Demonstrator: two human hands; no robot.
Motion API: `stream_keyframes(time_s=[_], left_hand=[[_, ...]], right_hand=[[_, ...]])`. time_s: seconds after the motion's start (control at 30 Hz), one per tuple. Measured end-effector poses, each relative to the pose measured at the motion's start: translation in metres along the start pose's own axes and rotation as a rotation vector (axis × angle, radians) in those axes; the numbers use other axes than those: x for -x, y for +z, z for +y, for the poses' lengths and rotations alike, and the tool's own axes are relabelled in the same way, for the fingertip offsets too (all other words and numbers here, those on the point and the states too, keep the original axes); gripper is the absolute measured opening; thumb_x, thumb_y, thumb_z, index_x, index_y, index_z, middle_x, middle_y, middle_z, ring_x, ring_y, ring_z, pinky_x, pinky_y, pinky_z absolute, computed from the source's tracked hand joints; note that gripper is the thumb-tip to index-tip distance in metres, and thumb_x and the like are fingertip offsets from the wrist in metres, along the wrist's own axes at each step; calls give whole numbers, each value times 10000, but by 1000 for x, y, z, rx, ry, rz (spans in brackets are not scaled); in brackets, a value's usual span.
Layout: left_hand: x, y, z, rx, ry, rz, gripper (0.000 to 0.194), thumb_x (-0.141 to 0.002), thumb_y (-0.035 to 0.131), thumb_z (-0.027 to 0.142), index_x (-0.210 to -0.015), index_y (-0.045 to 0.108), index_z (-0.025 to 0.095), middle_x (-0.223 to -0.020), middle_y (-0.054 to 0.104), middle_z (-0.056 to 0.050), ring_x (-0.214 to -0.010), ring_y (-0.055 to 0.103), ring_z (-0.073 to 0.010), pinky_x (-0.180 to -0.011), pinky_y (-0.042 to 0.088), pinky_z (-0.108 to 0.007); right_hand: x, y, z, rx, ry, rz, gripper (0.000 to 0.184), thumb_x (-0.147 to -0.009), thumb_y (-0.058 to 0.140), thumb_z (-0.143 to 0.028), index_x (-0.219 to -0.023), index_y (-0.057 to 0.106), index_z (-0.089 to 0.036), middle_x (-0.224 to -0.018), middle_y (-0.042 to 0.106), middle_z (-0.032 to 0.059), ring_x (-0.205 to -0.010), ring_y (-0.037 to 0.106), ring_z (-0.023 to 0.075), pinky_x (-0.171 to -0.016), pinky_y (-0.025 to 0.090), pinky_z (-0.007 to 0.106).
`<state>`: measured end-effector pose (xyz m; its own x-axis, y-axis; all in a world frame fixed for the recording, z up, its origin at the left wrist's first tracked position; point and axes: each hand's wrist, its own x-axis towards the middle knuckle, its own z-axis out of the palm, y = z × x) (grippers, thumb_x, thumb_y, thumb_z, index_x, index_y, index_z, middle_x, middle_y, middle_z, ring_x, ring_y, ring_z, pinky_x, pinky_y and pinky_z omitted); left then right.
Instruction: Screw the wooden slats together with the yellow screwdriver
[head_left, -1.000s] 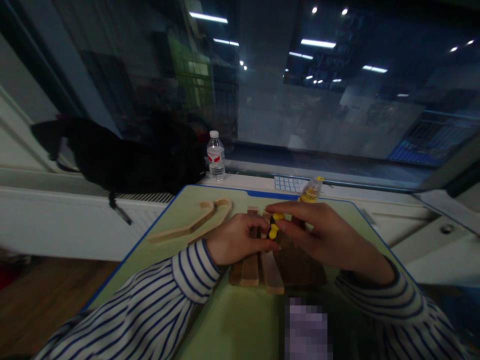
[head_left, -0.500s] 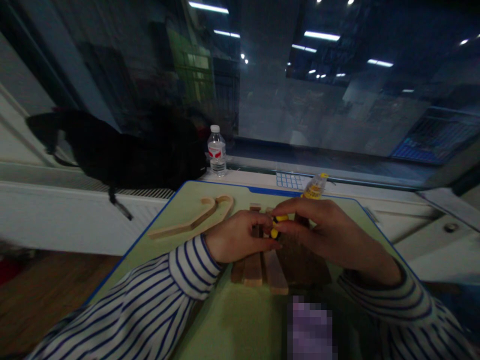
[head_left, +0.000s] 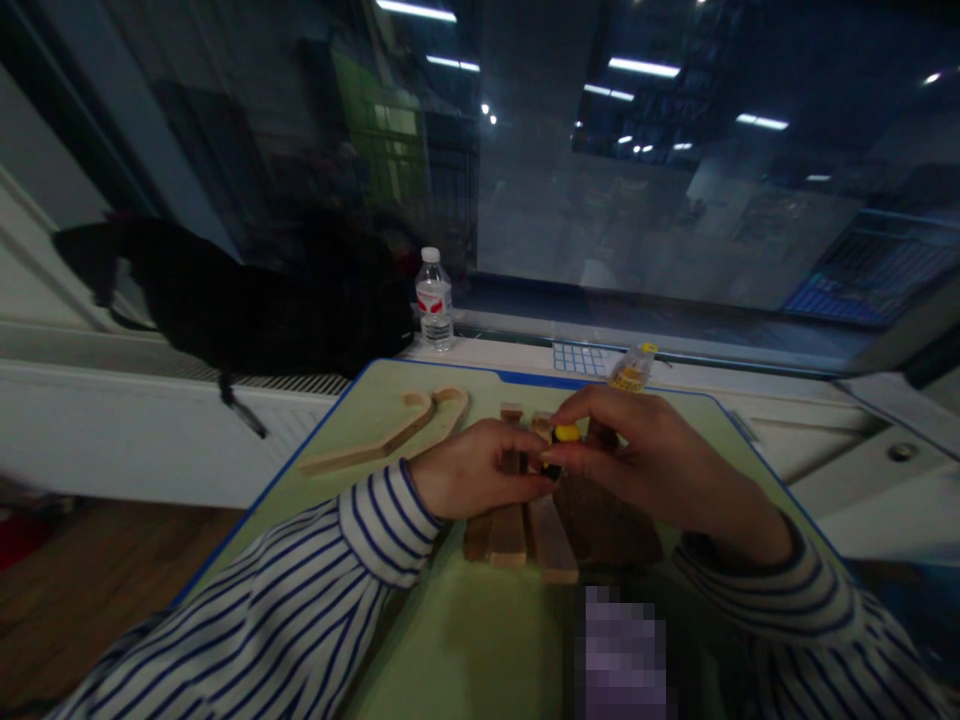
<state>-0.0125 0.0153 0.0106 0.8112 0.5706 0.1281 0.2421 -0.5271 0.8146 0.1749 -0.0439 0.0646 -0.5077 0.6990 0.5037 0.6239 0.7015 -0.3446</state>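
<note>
My right hand (head_left: 660,455) pinches a small yellow-and-black object (head_left: 568,433) between thumb and fingers; its kind is unclear. Facing it, my left hand (head_left: 476,468) has its fingers closed at the same object's near end, which they partly hide. Beneath both hands lies a dark brown board (head_left: 611,525). A pale wooden strip (head_left: 553,548) and a second wooden strip (head_left: 508,543) run lengthwise over the board, their middles covered by my left hand.
Two hook-ended wooden pieces (head_left: 375,452) lie at the left of the green, blue-edged table (head_left: 450,640). On the sill behind stand a water bottle (head_left: 434,305) and a yellow-capped bottle (head_left: 632,368). A black bag (head_left: 277,310) rests at left. A blurred purple patch (head_left: 622,650) is in front.
The yellow-and-black object has turned between my fingers, so its yellow part now shows on top and more black below. Both hands stay in nearly the same place.
</note>
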Motion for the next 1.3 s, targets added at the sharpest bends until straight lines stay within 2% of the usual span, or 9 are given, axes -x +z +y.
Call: stream_keyframes(time_s=[0.1, 0.33, 0.5, 0.57, 0.67, 0.77, 1.0, 1.13, 1.3], left_hand=[[0, 1, 1, -36, 19, 53, 142, -782, 620, 280, -831, 660, 153, -778, 630, 24, -741, 564, -114, -696, 428, -220], [0, -2, -1, -180, 31, 123, 241, -758, 673, 395, -834, 680, 166, -743, 631, 7, -717, 557, -133, -697, 423, -246], [0, -3, -2, -180, 48, 112, 207, -776, 659, 368, -810, 672, 164, -766, 639, 9, -716, 552, -126, -689, 412, -234], [0, -2, -3, -178, 43, 112, 204, -775, 662, 359, -817, 670, 160, -741, 624, 18, -689, 544, -116, -653, 400, -222], [0, -2, -4, -170, 33, 106, 203, -771, 670, 347, -828, 672, 152, -703, 599, 31, -651, 525, -101, -608, 378, -209], [0, -2, -5, -158, 31, 89, 197, -782, 657, 335, -856, 678, 154, -715, 603, 30, -657, 521, -100, -612, 376, -209], [1, -4, -3, -117, 16, 35, 204, -805, 616, 331, -888, 681, 155, -778, 640, 12, -712, 541, -116, -658, 395, -216], [1, -6, -3, -97, 29, 8, 212, -807, 607, 329, -890, 687, 152, -768, 629, 15, -706, 532, -110, -651, 393, -205], [1, -5, -3, -66, 58, -31, 186, -821, 573, 297, -884, 679, 157, -776, 620, 24, -739, 545, -107, -689, 403, -197]], right_hand=[[0, 0, 0, -1, 4, -6, 168, -857, 607, -348, -897, 582, -187, -755, 609, -24, -611, 541, 81, -565, 387, 209], [-1, 2, 0, 54, 31, -3, 183, -859, 598, -365, -897, 590, -186, -778, 635, -2, -628, 565, 99, -568, 405, 222], [1, -2, -4, 8, 51, -38, 288, -879, 570, -337, -1134, 578, -203, -983, 682, 33, -590, 572, 81, -579, 462, 216], [2, -4, -6, -21, 36, -57, 304, -888, 555, -264, -1187, 563, -210, -1048, 684, 33, -675, 617, 88, -654, 493, 216], [2, -5, -5, -61, -16, -91, 308, -890, 524, -166, -1188, 579, -223, -1114, 680, 24, -940, 637, 123, -837, 489, 249], [2, -4, -2, -95, -42, -96, 294, -903, 513, -186, -1182, 592, -234, -1128, 680, 25, -1022, 623, 140, -890, 482, 282], [2, -3, 1, -66, -11, -83, 244, -898, 538, -225, -1131, 611, -204, -1078, 695, 38, -968, 640, 141, -850, 496, 272], [1, -3, 0, -27, -2, -77, 212, -894, 549, -286, -1076, 622, -203, -981, 707, 38, -830, 654, 135, -729, 506, 252], [2, -2, -1, 10, 28, -79, 196, -880, 569, -344, -1002, 612, -197, -863, 687, 14, -694, 625, 112, -618, 456, 227]])
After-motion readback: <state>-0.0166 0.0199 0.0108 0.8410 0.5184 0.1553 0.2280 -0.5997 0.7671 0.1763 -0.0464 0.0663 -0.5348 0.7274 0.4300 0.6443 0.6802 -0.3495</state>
